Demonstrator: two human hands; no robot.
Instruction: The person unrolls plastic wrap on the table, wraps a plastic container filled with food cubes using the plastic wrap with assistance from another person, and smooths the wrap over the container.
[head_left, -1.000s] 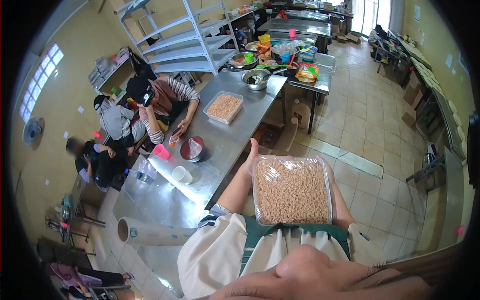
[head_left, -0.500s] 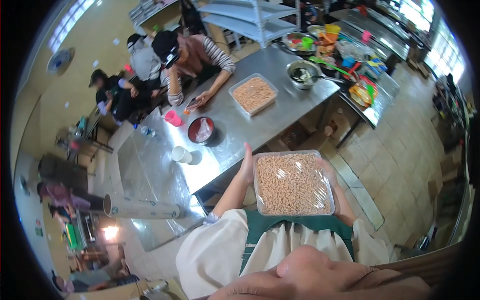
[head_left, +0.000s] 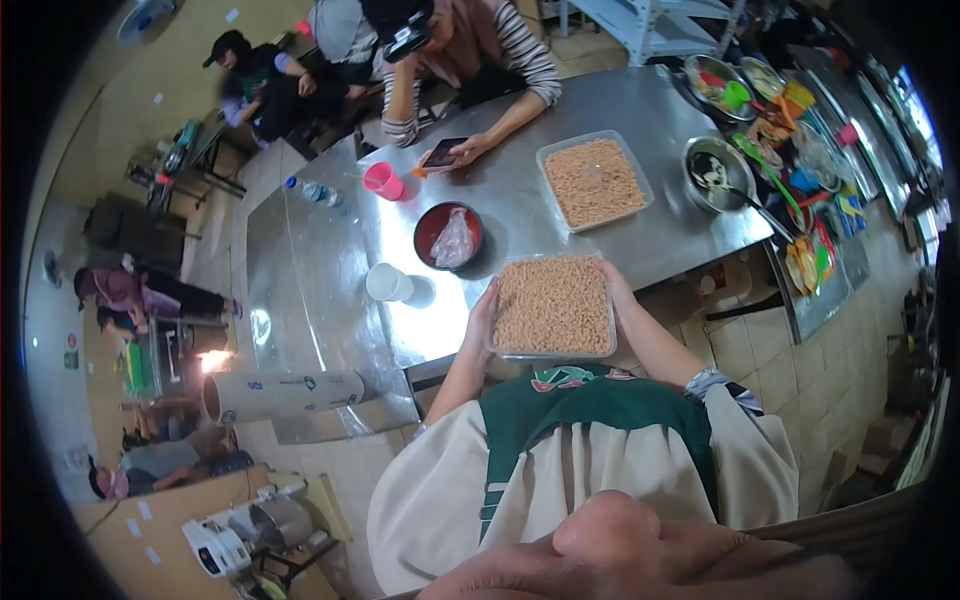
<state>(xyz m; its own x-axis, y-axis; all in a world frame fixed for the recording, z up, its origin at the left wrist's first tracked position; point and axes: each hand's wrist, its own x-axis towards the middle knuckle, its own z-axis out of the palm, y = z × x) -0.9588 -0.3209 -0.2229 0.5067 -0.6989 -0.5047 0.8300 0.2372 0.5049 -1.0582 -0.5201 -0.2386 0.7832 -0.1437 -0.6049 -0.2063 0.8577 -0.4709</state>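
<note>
A clear square tub of light brown granules point(head_left: 553, 308) is held level between my two hands, at the near edge of the metal table point(head_left: 520, 222). My left hand point(head_left: 483, 318) grips its left side, and my right hand point(head_left: 615, 290) grips the right side near the far corner. A second tub of similar granules point(head_left: 594, 182) rests on the table beyond. Left of it are a dark bowl with a red inside point(head_left: 430, 232) holding a crumpled plastic bag point(head_left: 454, 238), a white cup point(head_left: 388, 284) and a pink cup point(head_left: 382, 181).
Across the table a person in striped sleeves point(head_left: 520, 105) holds a phone point(head_left: 444, 153). A large cardboard roll point(head_left: 285, 394) lies at the left, near a water bottle point(head_left: 314, 191). A metal bowl with a spoon point(head_left: 716, 176) stands at the right. Other people sit farther left.
The view has swung toward the left. My hands have brought the held tub forward, closer to the table edge. The mixer at the lower left has come into view.
</note>
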